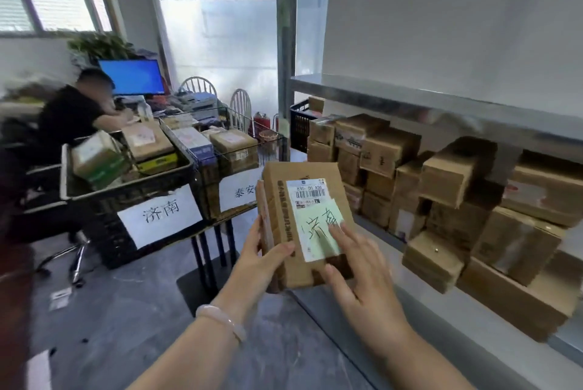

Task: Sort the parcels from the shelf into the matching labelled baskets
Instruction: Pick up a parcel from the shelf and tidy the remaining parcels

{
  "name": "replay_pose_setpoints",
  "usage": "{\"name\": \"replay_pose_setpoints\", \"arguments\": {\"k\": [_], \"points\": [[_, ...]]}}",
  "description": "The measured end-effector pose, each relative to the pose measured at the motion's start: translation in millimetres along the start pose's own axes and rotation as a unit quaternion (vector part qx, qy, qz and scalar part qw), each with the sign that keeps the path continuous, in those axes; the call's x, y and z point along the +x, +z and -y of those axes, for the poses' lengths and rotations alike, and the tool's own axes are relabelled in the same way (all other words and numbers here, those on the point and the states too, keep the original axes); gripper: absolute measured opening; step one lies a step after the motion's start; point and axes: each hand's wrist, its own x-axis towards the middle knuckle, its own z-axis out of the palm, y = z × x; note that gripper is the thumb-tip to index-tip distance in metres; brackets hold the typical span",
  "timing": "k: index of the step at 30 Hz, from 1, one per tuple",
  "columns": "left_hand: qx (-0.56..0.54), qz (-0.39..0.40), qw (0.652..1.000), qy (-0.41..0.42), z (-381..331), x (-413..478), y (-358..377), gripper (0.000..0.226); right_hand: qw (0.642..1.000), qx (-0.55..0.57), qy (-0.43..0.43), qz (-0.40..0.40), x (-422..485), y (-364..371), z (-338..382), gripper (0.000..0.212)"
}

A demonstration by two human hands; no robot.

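Note:
I hold a brown cardboard parcel (285, 197) upright in front of me. It carries a white shipping label and a pale green note with handwritten characters. My left hand (262, 258) grips its left edge, thumb on the front. My right hand (356, 266) supports the lower right corner, a finger pressing on the green note. To the left stand two black baskets: one with a white sign reading 济南 (126, 191), the other a wire basket with a sign 泰安 (243, 191). Both hold several parcels.
A metal shelf (441, 102) on the right holds several stacked cardboard boxes (448, 175). A black crate (299, 124) sits at its far end. A person in black sits at a desk with a blue monitor (132, 76) at the left. Grey floor lies below.

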Motion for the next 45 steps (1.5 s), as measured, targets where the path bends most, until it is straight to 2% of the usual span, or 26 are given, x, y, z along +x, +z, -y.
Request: {"name": "replay_pose_setpoints", "arguments": {"k": [2,6,11,16,19,24,28,34,38,41,45], "points": [[-0.019,-0.005,1.000,-0.004,-7,9,-38,0.065,0.999,0.030,0.024,-0.022,24,23,13,0.058],[-0.045,-0.041,0.998,0.002,-19,23,-108,0.079,0.982,0.176,0.057,0.024,72,76,39,0.062],[-0.016,-0.100,0.995,0.013,-32,40,-172,0.044,0.955,0.278,0.066,0.080,110,138,65,0.061],[0.028,-0.139,0.990,0.027,-45,61,-217,0.065,0.952,0.279,0.048,0.116,154,175,85,0.063],[0.013,-0.164,0.986,0.038,-48,78,-242,0.073,0.951,0.271,0.033,0.146,188,197,92,0.064],[-0.011,-0.229,0.973,0.036,-65,122,-291,0.067,0.938,0.305,0.009,0.165,253,234,98,0.058],[-0.026,-0.297,0.954,0.028,-85,168,-329,0.073,0.924,0.332,-0.012,0.189,314,261,96,0.059],[0.007,-0.372,0.928,0.024,-114,219,-386,0.080,0.913,0.336,-0.050,0.227,404,291,94,0.051],[0.018,-0.419,0.908,0.008,-119,240,-425,0.076,0.902,0.355,-0.045,0.241,441,316,95,0.048],[0.050,-0.447,0.893,-0.005,-121,251,-448,0.088,0.893,0.359,-0.050,0.266,452,338,100,0.047],[0.092,-0.445,0.889,-0.052,-122,260,-472,0.103,0.890,0.351,-0.061,0.286,462,359,113,0.048]]}}
